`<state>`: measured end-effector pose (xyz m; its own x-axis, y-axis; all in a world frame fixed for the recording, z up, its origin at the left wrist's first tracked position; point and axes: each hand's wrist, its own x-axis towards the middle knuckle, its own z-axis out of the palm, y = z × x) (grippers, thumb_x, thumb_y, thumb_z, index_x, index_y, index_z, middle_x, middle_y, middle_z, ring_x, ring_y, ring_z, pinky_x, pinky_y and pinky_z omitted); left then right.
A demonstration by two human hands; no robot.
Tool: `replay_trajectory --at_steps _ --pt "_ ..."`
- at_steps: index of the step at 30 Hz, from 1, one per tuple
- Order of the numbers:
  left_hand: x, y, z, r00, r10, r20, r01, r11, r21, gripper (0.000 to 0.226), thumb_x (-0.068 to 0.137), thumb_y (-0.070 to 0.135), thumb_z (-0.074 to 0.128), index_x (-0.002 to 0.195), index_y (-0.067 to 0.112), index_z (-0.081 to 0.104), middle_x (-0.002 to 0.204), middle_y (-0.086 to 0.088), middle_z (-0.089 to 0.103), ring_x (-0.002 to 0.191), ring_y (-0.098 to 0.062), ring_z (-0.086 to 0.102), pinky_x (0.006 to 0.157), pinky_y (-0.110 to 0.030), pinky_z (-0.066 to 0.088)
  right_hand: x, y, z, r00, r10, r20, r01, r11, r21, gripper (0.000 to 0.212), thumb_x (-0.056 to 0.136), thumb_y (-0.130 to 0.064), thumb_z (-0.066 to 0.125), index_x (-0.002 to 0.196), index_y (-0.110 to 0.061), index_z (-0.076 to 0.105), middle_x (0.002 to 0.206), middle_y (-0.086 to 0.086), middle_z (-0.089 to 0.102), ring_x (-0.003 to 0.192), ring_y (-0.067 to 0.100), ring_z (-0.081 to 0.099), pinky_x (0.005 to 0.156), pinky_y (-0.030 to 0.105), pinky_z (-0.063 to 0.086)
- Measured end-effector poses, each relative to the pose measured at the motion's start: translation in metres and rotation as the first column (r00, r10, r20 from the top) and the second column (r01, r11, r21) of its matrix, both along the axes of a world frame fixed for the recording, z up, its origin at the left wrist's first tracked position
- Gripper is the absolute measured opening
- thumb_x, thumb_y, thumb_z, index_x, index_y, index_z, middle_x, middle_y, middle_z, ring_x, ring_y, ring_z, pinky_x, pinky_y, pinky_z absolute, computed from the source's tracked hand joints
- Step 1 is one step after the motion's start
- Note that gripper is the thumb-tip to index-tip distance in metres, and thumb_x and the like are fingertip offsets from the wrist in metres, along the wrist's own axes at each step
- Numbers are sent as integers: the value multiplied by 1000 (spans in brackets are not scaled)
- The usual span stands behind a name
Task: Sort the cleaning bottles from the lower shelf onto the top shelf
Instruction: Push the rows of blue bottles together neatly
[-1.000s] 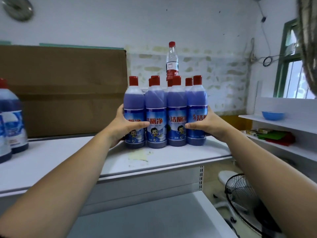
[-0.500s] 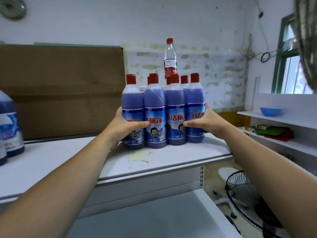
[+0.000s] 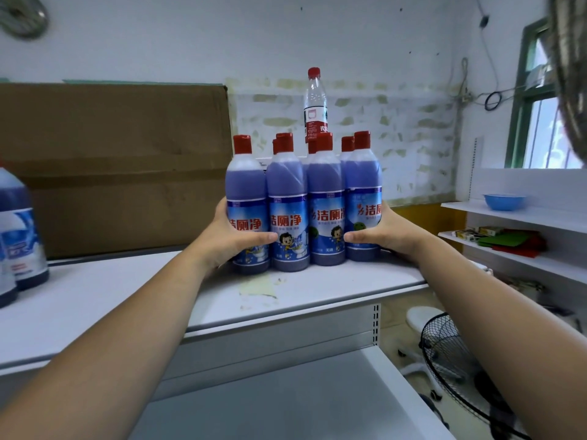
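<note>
At the far left of the top shelf [image 3: 104,300] stand two big blue jugs [image 3: 23,236], and behind them a flattened cardboard box [image 3: 120,160] leans against the wall. Moving right, your left hand [image 3: 236,238] clamps the outer left side of the cleaning bottles [image 3: 306,211], thumb laid across the front label and the fingers curled out of sight round the back. The bottles stand upright in a tight block, four red-capped ones in front and more caps showing behind, their long axes vertical and their bases seemingly down on the top shelf toward its right end. A clear water bottle [image 3: 315,103] rises behind them, raised on something the block hides. Your right hand [image 3: 386,233] mirrors the left, pressed to the outer right bottle with its thumb across the label, so the block sits squarely between your palms, both hands equally near it and squeezing inward. That squeeze seems to be all that keeps the group together, so whichever way you shift it, push both sides evenly or the middle bottles may tip. The lower shelf [image 3: 286,401] lies beneath and closer to you. Further right are side shelves [image 3: 521,217] with a blue bowl [image 3: 503,201], and a floor fan [image 3: 457,363] below.
</note>
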<state>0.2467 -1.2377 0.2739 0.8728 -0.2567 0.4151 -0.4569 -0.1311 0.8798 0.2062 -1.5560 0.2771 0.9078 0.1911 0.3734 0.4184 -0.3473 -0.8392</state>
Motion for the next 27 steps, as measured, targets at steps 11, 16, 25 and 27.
replay_trajectory --at_steps 11,16,25,27 --pt "5 3 0 1000 9 0 -9 1000 24 121 45 33 102 144 29 33 132 3 61 117 -16 64 101 -46 53 8 -3 -2 1000 0 -6 0 1000 -4 88 67 -19 92 140 -26 43 129 0 65 120 17 63 107 44 48" --pt "0 0 0 999 36 4 -36 999 8 117 51 26 98 146 24 29 132 1 60 117 -16 63 101 -44 52 8 -2 -1 1000 -3 1 3 1000 -7 85 69 -15 90 140 -24 44 128 1 66 119 16 64 105 42 49" --pt "-3 1 0 998 58 19 -59 998 18 125 39 38 100 144 25 34 131 1 63 116 -16 65 100 -46 53 12 -2 -4 999 -36 5 36 999 -8 92 60 -26 95 138 -24 45 126 1 67 117 16 64 105 43 49" --pt "-4 1 1 997 69 24 -70 997 21 125 38 39 101 144 26 35 130 2 63 115 -16 65 100 -47 54 12 -3 -4 999 -52 10 52 999 -16 94 58 -31 96 137 -24 46 125 -1 67 117 15 64 104 42 50"
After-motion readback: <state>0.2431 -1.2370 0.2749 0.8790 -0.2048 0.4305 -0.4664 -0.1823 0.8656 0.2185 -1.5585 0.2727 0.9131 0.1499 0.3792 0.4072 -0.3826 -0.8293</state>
